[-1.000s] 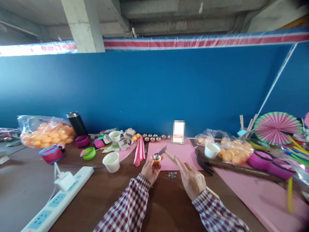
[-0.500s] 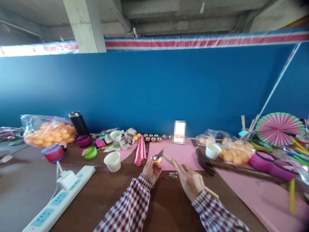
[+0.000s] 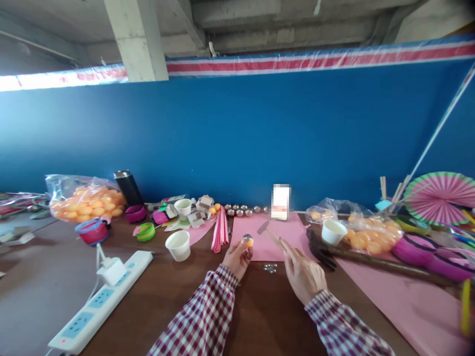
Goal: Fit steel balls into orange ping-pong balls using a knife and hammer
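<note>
Upright in my left hand (image 3: 238, 260) is an orange ball (image 3: 249, 243) with a shiny silver piece (image 3: 247, 237) on its top; whether that is a cap or a whole ball I cannot tell. My right hand (image 3: 305, 272) is closed around the wooden handle of a small hammer (image 3: 274, 239). Its grey metal head is up and to the right of the ball, apart from it. Several small shiny metal pieces (image 3: 270, 268) lie on the brown table between my hands. Behind them is a pink sheet (image 3: 252, 254).
Several shiny steel balls (image 3: 240, 212) line the back, left of a blurred white panel (image 3: 281, 201). White cups (image 3: 178, 247) and bags of orange balls (image 3: 87, 202) stand around. A large dark-headed hammer (image 3: 371, 258) lies right. A power strip (image 3: 111, 291) sits at left front.
The hammer head has moved off the silver-topped ball, to the right. My right hand has drawn back slightly rightward. The camera view has shifted a little left.
</note>
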The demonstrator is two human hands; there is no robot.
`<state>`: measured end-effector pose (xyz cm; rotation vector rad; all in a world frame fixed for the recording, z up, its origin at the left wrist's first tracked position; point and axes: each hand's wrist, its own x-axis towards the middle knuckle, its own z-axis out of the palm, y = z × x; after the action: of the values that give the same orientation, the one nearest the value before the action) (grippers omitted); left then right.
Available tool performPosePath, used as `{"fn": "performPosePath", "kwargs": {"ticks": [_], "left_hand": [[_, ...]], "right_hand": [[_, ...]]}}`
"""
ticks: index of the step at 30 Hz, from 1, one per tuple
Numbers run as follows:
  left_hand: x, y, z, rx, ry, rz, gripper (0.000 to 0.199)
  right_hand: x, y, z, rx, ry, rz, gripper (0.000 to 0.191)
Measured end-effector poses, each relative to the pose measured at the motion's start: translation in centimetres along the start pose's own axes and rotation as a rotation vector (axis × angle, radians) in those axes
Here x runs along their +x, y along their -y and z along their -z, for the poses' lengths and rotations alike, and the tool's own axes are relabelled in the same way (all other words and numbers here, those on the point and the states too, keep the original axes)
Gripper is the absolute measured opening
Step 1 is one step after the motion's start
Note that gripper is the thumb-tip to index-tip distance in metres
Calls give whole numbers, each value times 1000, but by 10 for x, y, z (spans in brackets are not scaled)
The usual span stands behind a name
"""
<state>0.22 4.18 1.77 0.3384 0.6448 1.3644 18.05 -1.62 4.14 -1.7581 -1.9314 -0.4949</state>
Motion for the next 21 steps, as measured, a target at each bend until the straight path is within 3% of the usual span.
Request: {"fn": "performPosePath", "kwargs": {"ticks": [6, 11, 16, 21], "left_hand": [[-1, -1, -3, -3, -12, -4, 6], [-4, 0, -5, -22, 27, -15, 9], [-1, 1, -2, -24, 22, -27, 14], [-1, 0, -1, -14, 32, 7, 19]], "right_hand": [[0, 4, 4, 21, -58, 25, 44], [-2, 9, 5, -60, 12, 111, 45], [-1, 9, 7, -61, -7, 78, 47], [-1, 10, 10, -89, 52, 109, 49]]}}
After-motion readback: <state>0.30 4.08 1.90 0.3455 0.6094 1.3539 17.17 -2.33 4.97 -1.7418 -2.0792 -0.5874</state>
